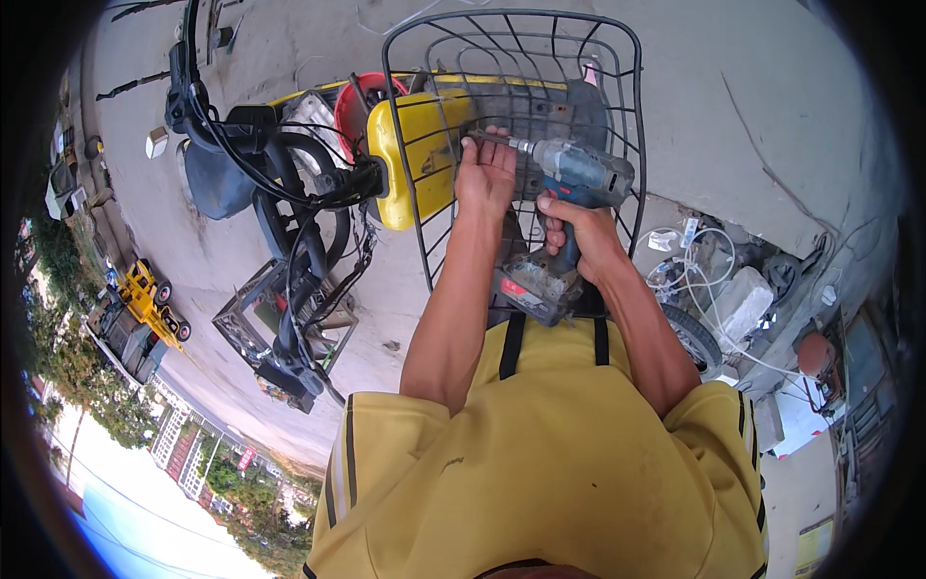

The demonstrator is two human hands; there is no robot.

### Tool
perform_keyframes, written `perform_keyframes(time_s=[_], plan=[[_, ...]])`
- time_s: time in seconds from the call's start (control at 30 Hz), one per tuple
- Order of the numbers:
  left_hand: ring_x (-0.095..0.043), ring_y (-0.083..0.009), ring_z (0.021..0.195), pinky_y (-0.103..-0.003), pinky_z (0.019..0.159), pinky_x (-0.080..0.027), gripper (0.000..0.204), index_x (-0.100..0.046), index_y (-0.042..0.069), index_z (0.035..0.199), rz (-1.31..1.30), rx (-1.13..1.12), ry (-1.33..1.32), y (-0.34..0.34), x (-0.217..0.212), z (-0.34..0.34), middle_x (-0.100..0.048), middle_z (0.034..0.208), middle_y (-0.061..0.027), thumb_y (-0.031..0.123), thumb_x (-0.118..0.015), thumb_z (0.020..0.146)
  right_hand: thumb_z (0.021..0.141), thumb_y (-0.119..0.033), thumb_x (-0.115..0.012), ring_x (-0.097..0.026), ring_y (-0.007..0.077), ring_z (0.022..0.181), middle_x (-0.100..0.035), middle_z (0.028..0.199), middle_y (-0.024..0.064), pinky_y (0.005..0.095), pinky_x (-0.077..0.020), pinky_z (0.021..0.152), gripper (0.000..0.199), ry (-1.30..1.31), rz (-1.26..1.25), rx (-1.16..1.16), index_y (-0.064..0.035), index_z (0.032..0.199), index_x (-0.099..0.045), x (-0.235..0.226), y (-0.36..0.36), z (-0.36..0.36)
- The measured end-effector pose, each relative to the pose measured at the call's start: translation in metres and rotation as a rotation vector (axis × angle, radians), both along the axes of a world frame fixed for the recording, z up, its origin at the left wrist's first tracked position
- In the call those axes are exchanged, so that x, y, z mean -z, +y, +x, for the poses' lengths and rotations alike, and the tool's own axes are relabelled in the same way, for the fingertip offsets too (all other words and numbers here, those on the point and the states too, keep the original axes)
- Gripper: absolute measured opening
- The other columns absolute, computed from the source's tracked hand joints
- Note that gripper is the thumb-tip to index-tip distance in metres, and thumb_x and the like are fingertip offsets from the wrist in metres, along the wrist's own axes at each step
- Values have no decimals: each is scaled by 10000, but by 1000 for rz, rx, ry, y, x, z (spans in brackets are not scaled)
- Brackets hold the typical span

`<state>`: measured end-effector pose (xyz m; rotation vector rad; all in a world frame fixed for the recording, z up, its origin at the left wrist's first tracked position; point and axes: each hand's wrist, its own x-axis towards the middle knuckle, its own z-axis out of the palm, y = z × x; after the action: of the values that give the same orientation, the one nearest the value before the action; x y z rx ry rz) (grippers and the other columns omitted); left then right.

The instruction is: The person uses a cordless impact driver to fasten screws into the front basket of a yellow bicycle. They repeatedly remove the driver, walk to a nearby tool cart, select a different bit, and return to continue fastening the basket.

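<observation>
A blue and grey cordless impact driver points left across the black wire basket, with a thin bit in its chuck. My right hand is wrapped round its handle, and its dark battery hangs below, toward my body. My left hand is palm up at the bit's tip, thumb and slightly curled fingers apart. Whether the fingertips touch the bit is hard to tell. Beside that hand, a yellow panel of the vehicle shows behind the basket wires.
Dark handlebars with loose cables stand at left, near a red bucket and a metal frame. At right lie a white cable, a tyre and rubble. A yellow work vehicle stands farther off.
</observation>
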<state>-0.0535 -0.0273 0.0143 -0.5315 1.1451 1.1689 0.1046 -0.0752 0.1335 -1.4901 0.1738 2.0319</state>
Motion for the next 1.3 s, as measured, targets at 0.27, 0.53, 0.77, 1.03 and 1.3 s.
perform_keyframes(time_s=[0.27, 0.53, 0.77, 1.03, 1.3], plan=[[-657, -247, 956, -416, 920, -536, 216, -595, 79, 1013, 27, -32, -70, -1, -12, -12, -683, 968, -69, 279, -522, 1051, 861, -122, -749, -497, 107, 511, -535, 636, 2, 272, -406, 499, 210, -217, 173, -190, -3, 1008, -657, -25, -8, -7], [-635, -243, 915, -397, 861, -542, 182, -531, 46, 1007, 221, -72, 183, 7, -52, 13, -630, 959, -100, 209, -463, 1055, 868, -139, -750, -506, 100, 535, -557, 645, 1, 268, -405, 527, 228, -294, 187, -247, 4, 1024, -666, -45, -13, 4], [-590, -222, 849, -387, 803, -536, 193, -502, 38, 1029, 218, -120, 164, 14, -96, 8, -592, 956, -89, 194, -396, 1068, 883, -149, -756, -524, 66, 604, -614, 733, 2, 269, -427, 562, 182, -329, 269, -353, -24, 987, -674, -69, -21, 2], [-560, -195, 840, -361, 803, -509, 253, -530, 46, 1062, 404, -153, -232, 2, -125, -23, -583, 958, -73, 253, -388, 1094, 894, -137, -750, -553, 59, 639, -673, 794, 14, 260, -448, 591, 137, -413, 507, -383, -40, 972, -691, -82, -35, -9], [-422, -120, 662, -288, 635, -392, 274, -523, 101, 989, 540, -270, -485, -8, -148, -33, -455, 794, 7, 304, -379, 1102, 903, -173, -756, -503, 72, 610, -594, 716, -16, 261, -420, 578, 228, -482, 666, -395, -14, 1051, -687, -89, -64, -21]])
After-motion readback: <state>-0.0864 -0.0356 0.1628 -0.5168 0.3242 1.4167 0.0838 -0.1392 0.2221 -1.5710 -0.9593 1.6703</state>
